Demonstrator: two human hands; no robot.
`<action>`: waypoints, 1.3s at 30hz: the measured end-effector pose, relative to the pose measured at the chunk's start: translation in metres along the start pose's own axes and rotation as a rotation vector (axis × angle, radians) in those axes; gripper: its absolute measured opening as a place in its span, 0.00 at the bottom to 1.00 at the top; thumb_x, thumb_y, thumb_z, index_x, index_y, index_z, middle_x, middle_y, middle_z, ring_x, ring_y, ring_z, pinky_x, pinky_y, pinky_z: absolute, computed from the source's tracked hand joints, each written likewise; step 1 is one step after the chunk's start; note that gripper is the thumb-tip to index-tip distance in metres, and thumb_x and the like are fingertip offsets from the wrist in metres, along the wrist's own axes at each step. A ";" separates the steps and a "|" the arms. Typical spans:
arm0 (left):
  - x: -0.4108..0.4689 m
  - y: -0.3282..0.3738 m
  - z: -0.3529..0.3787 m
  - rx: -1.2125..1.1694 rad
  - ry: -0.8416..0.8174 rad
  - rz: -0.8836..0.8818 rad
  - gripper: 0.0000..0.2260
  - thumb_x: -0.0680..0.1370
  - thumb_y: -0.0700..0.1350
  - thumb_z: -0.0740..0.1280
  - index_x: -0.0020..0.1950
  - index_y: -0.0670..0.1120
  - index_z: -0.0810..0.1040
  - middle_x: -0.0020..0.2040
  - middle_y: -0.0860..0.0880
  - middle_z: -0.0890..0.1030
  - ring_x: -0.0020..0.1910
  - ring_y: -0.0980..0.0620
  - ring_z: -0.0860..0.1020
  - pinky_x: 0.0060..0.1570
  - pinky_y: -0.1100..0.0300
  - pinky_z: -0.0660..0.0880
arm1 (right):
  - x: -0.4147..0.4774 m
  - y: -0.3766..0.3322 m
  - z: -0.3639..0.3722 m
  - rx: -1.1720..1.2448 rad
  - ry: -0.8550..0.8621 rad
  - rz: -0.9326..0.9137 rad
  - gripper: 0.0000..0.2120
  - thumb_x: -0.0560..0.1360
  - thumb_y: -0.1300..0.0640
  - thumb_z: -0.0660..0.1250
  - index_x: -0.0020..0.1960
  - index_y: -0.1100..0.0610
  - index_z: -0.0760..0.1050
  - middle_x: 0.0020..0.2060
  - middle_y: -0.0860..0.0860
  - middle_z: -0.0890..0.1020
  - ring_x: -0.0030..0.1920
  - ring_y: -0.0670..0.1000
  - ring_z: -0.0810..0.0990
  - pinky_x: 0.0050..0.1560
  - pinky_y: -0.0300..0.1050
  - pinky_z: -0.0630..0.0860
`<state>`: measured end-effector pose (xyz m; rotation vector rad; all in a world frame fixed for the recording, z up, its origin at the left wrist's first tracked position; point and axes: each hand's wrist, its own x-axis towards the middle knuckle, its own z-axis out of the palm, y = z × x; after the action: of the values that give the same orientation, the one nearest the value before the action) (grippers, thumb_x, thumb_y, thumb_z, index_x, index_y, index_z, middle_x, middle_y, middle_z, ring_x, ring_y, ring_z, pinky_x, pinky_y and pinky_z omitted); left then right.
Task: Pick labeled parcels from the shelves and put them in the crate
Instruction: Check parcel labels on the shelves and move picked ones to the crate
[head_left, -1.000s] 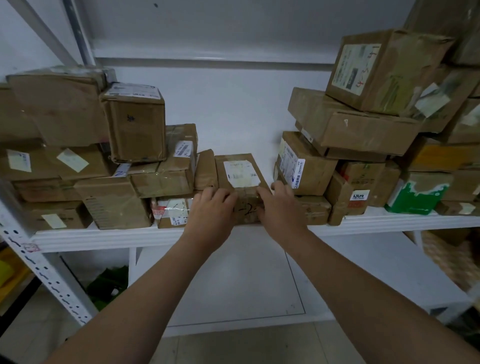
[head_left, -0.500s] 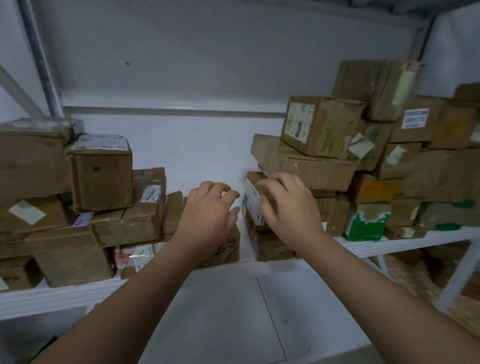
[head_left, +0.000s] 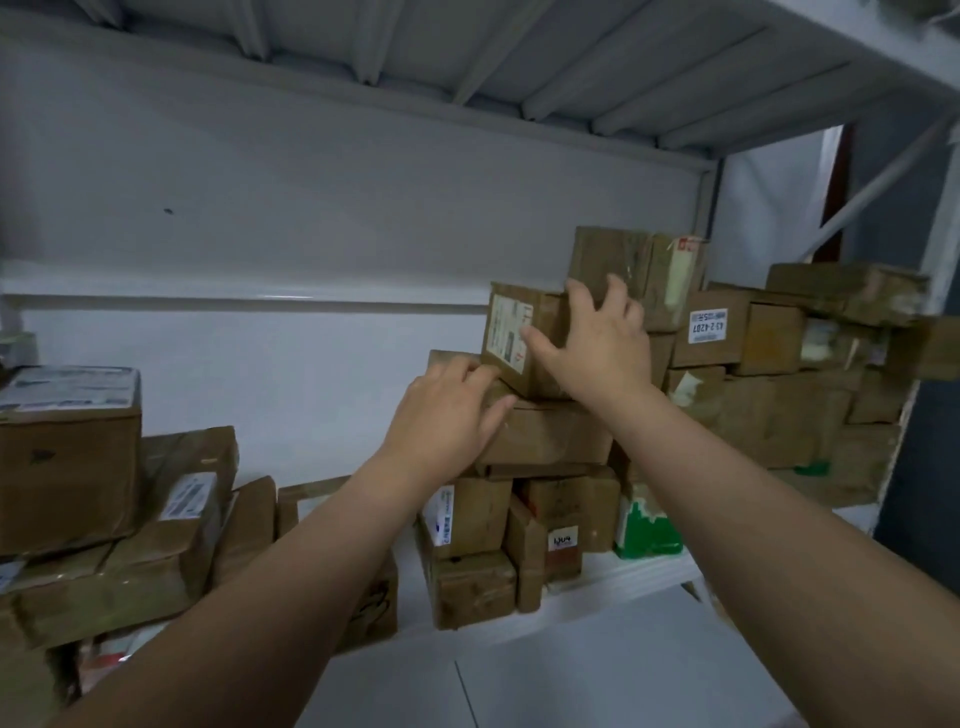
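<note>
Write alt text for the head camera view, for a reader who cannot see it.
A person's right hand spreads over a labeled cardboard parcel atop a stack on a white shelf, while the left hand touches its lower corner and the flat box beneath. More brown parcels are piled to the left and right.

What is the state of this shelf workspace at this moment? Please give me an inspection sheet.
Surface: white shelf, crowded with boxes.
Job's things: labelled parcel atop a wide box; crate not in view.
Clutter: brown boxes in a left pile and a right pile; green-white package.
Grips: left grip rests on the wide box; right grip spread over the labelled parcel.
Cables: nothing seen.
Surroundings: white wall, upper shelf overhead.
</note>
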<state>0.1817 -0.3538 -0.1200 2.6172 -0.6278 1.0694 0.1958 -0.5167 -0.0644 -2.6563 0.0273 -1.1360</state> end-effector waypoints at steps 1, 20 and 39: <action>0.004 0.000 0.002 -0.017 -0.026 -0.020 0.20 0.81 0.57 0.56 0.67 0.49 0.72 0.63 0.48 0.74 0.60 0.49 0.71 0.58 0.54 0.70 | 0.005 0.000 0.002 0.032 -0.030 0.023 0.34 0.73 0.33 0.59 0.73 0.49 0.58 0.75 0.58 0.54 0.72 0.64 0.57 0.65 0.60 0.65; 0.024 0.009 -0.004 -1.093 0.080 -0.411 0.19 0.78 0.58 0.59 0.68 0.57 0.66 0.58 0.62 0.75 0.51 0.69 0.74 0.45 0.75 0.72 | -0.010 -0.008 -0.002 1.040 0.302 -0.019 0.20 0.68 0.47 0.73 0.51 0.46 0.64 0.54 0.52 0.72 0.53 0.45 0.75 0.45 0.29 0.73; -0.032 -0.036 -0.062 -1.063 0.330 -0.266 0.37 0.69 0.49 0.72 0.74 0.57 0.60 0.63 0.59 0.76 0.62 0.61 0.74 0.54 0.66 0.75 | -0.053 -0.065 -0.006 1.196 -0.263 -0.154 0.25 0.81 0.55 0.58 0.65 0.28 0.54 0.60 0.33 0.64 0.65 0.38 0.63 0.62 0.39 0.60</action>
<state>0.1412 -0.2894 -0.1018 1.5138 -0.5331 0.7422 0.1489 -0.4487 -0.0827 -1.6824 -0.6820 -0.5125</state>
